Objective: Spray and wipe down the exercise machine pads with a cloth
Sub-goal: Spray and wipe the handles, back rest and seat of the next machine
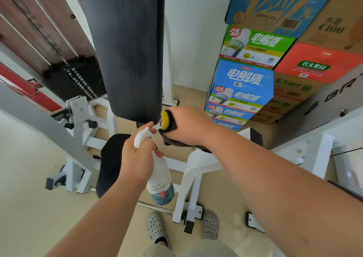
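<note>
Back pad (127, 50) rises behind the seat pad (110, 162); stacked boxes (255, 70) stand to its right

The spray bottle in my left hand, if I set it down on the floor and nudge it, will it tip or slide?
The spray bottle looks tall and narrow with the trigger head on top, so a nudge up high would probably tip it. Its smooth white plastic may slide on the floor. How full it is can't be seen, so its weight is uncertain. The left hand grips its neck.

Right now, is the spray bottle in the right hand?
No. The left hand grips the spray bottle at its trigger, while the right hand holds a dark cloth.
</note>
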